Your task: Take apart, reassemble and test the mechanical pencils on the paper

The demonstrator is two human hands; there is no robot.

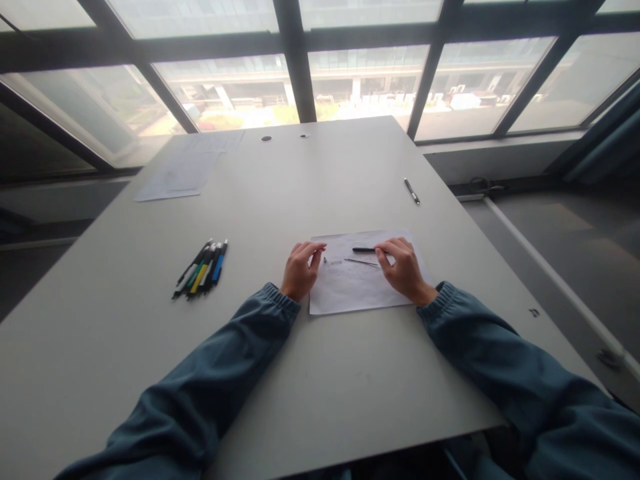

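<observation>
A white sheet of paper [350, 287] lies on the grey table [280, 193] in front of me. My right hand [404, 270] rests on the sheet with its fingers pinched on the end of a black pen barrel [363, 250]. A thin pen refill [361, 262] and a small part [330, 261] lie on the paper between my hands. My left hand [301, 270] sits at the sheet's left edge, fingers curled; what they hold, if anything, is too small to make out.
A bunch of several coloured pens [201, 269] lies to my left. One single pen [411, 191] lies far right. Printed sheets [185, 170] sit at the far left corner. Two small holes [267, 139] mark the table's far edge below the windows.
</observation>
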